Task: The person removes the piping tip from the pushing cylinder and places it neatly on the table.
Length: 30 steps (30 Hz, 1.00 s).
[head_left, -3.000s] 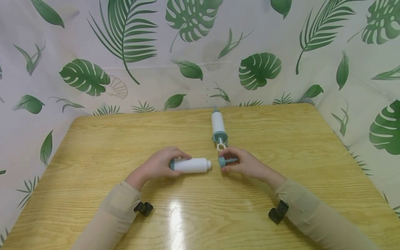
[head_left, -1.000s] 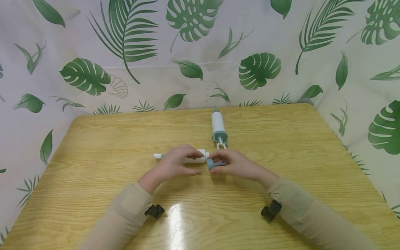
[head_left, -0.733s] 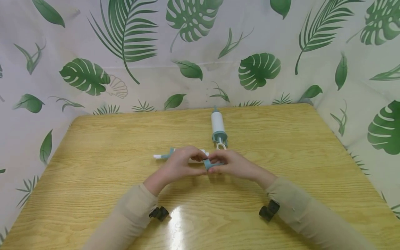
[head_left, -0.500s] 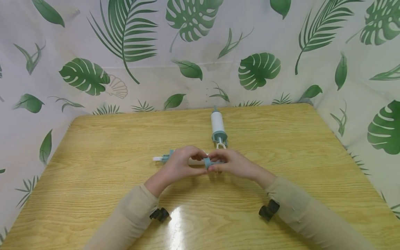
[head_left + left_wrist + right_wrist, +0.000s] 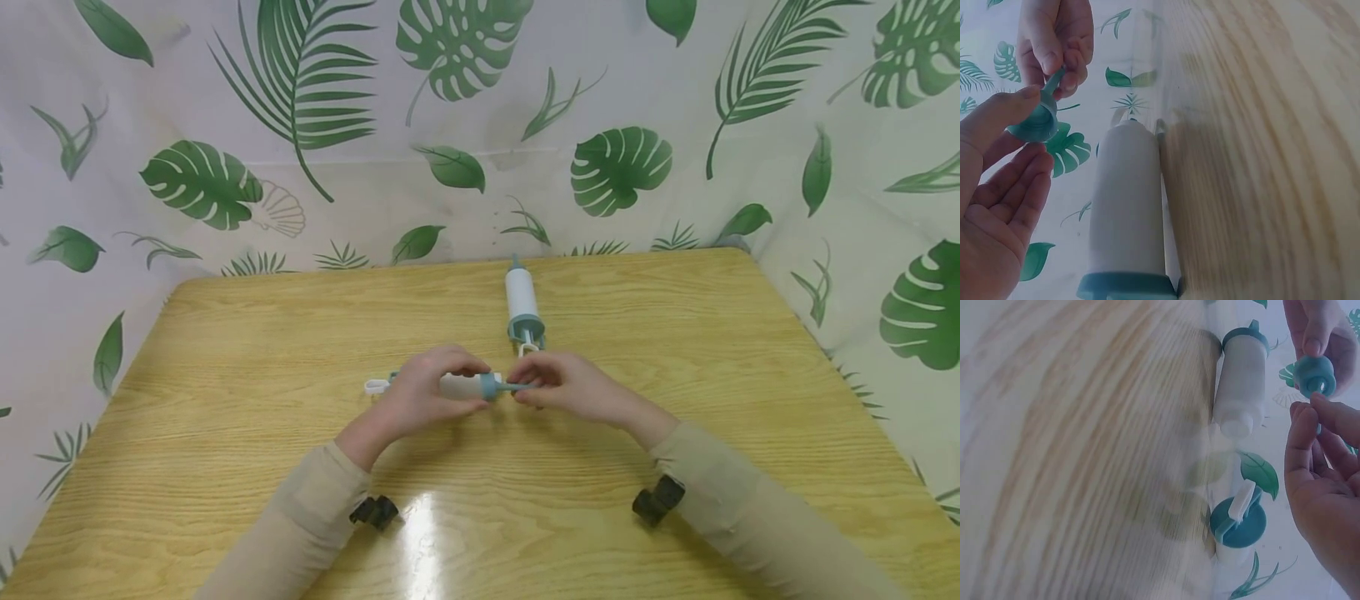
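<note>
In the head view my left hand (image 5: 420, 392) pinches the wide end of a teal nozzle cap (image 5: 490, 386) between thumb and fingers. The cap's thin spout points right, and my right hand (image 5: 573, 390) pinches it near the tip. Both hands hold the cap above the table, as the left wrist view also shows with the hollow underside of the cap (image 5: 1038, 125). Below lies a white plastic syringe (image 5: 459, 385) with its bare, capless neck to the right, partly hidden by my left hand. Its white loop handle (image 5: 377, 387) sticks out left.
A second, similar white syringe (image 5: 521, 292) with teal ends lies farther back, its handle close to my right fingers. Everything rests on a wooden table (image 5: 262, 333). A leaf-patterned white cloth (image 5: 495, 167) hangs behind the back edge.
My left hand has let go of the syringe barrel and taken hold of the cap. My right hand moved left with the cap, then slid its grip onto the spout. The syringe has rolled slightly.
</note>
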Each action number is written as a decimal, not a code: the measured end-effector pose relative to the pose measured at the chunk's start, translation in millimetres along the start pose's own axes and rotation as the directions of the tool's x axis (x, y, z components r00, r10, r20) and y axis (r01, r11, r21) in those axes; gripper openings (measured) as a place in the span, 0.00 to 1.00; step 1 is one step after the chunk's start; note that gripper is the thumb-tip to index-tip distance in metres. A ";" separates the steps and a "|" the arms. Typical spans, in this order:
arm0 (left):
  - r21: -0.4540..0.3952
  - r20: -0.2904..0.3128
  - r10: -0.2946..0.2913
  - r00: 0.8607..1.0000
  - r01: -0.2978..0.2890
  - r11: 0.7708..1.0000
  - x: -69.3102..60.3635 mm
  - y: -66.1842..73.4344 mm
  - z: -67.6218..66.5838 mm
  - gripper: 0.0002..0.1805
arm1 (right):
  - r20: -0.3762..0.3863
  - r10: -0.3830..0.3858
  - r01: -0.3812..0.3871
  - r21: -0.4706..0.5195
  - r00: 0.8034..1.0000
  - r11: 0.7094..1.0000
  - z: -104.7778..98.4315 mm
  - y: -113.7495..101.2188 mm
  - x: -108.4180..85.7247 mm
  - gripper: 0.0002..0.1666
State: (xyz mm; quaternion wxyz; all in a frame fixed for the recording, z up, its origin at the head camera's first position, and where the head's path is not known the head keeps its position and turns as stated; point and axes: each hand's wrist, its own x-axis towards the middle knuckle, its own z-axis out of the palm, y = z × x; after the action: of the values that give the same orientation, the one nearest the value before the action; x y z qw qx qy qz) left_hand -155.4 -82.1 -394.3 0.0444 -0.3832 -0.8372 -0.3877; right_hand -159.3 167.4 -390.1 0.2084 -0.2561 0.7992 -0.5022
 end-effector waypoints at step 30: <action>-0.093 -0.001 0.044 0.999 -0.044 0.995 1.6 -1.1 4.4 0.18 | -0.031 -0.016 0.016 0.001 0.999 1.000 4.4 -3.4 4.3 0.12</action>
State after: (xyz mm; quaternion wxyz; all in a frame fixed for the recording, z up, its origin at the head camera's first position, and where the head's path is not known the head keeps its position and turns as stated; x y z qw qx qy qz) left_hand -156.3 -78.5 -397.4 0.0346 -0.4033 -0.8097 -0.4249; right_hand -159.4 160.5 -389.2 0.1923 -0.2547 0.7998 -0.5083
